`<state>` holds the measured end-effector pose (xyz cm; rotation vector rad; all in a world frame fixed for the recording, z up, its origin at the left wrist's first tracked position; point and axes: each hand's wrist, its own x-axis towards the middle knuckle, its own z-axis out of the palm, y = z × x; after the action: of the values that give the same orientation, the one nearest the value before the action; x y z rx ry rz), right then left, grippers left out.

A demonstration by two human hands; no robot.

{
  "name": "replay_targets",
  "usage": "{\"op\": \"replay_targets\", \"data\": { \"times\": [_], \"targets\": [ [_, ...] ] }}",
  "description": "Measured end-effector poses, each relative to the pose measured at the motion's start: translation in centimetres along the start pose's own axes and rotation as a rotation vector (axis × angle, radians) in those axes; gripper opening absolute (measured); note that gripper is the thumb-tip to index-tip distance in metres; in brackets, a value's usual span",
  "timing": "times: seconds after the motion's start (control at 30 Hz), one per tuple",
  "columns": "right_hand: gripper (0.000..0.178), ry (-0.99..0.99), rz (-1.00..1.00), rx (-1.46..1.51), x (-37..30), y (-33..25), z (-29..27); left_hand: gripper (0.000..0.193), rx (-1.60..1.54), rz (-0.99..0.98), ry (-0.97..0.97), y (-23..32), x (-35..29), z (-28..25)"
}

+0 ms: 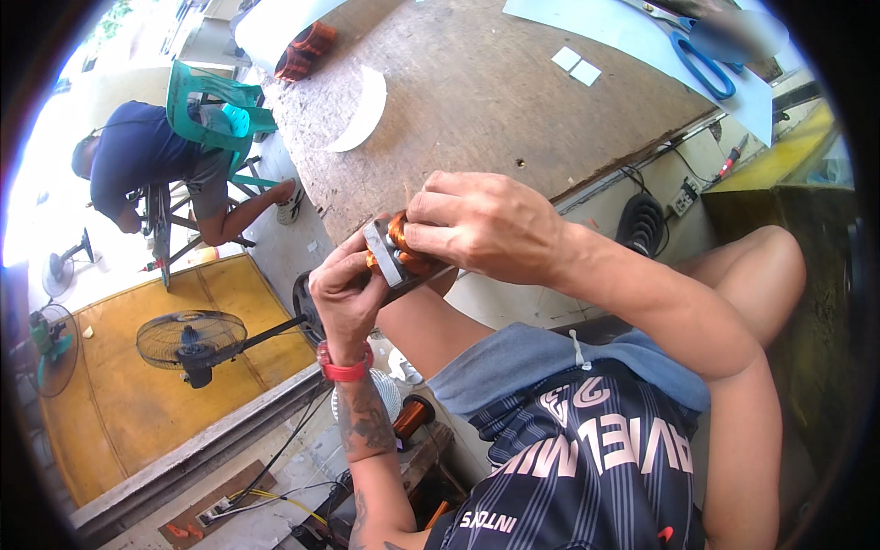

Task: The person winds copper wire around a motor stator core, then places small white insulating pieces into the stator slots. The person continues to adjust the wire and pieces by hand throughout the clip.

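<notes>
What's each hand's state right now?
Left hand: closed, holding the grey metal core.
Right hand: curled at the copper winding; whether it grips cannot be told.

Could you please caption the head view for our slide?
Left hand holds a grey core; right hand touches its copper-coloured winding.

Blue-handled scissors (pixel 680 53) on a pale sheet (pixel 600 26), a black fan (pixel 191 341), a teal plastic chair (pixel 240 121)

The left hand (pixel 344 284) and right hand (pixel 490 220) cover much of the copper-wound core (pixel 385 255). At the bench's (pixel 440 110) far right corner, a blurred patch (pixel 738 35) hides part of the blue-handled scissors (pixel 687 64); the view's upper edge crops the white sheet (pixel 632 37).
</notes>
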<state>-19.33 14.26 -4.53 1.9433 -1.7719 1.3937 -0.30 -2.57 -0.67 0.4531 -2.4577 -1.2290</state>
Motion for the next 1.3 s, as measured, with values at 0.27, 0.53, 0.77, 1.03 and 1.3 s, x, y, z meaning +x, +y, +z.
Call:
{"op": "replay_targets", "data": {
  "times": [0.27,0.53,0.77,1.03,1.3],
  "targets": [
    [0.015,-0.017,0.110,0.054,0.1,-0.2,-0.2,0.035,0.132,0.078,-0.084,-0.2,1.0,-1.7],
    [0.014,-0.004,0.135,0.017,0.8,-0.4,0.2,0.027,0.341,0.285,0.053,-0.8,0.6,-0.5],
    [0.016,-0.025,0.121,-0.002,1.2,-0.4,0.2,0.023,0.319,0.169,0.272,-2.3,-1.1,1.8],
    [0.015,-0.031,0.170,-0.019,1.0,-1.1,0.8,0.022,0.271,0.078,0.319,-1.8,-1.4,2.4],
    [0.018,-0.014,0.286,0.140,0.9,-0.2,-0.5,0.017,0.150,-0.010,0.304,-1.3,-0.8,2.0]
  ]
}}
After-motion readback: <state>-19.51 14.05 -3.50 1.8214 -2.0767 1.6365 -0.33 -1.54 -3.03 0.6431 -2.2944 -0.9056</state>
